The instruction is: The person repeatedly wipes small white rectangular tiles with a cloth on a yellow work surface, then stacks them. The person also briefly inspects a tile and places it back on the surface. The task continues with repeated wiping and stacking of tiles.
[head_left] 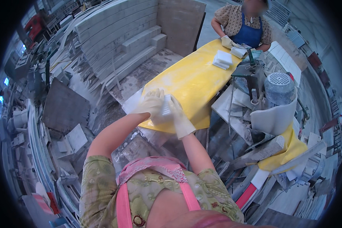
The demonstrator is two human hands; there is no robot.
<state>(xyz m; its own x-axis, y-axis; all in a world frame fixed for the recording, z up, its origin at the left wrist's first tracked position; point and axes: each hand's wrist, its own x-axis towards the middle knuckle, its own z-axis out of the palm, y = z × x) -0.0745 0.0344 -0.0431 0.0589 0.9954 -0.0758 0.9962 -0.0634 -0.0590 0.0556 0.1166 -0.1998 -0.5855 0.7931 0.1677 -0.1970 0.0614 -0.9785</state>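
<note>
A small stack of white tiles [166,107] lies at the near end of the yellow-covered table [182,83]. Both my hands wear cream rubber gloves. My left hand [152,103] is against the stack's left side, fingers bent over its upper edge. Along the right side, my right hand [179,117] presses with its fingers pointing away from me. The tiles are held between the two hands, and the gloves partly hide them. Farther up the cover sits another white stack [222,59], apart from my hands.
Across the table, a co-worker in a blue apron [248,35] handles a white piece [238,52] with gloved hands. A machine with a round perforated motor cap [279,79] stands right. Long stone slabs [117,34] are stacked at far left; a dark board [65,105] leans nearer.
</note>
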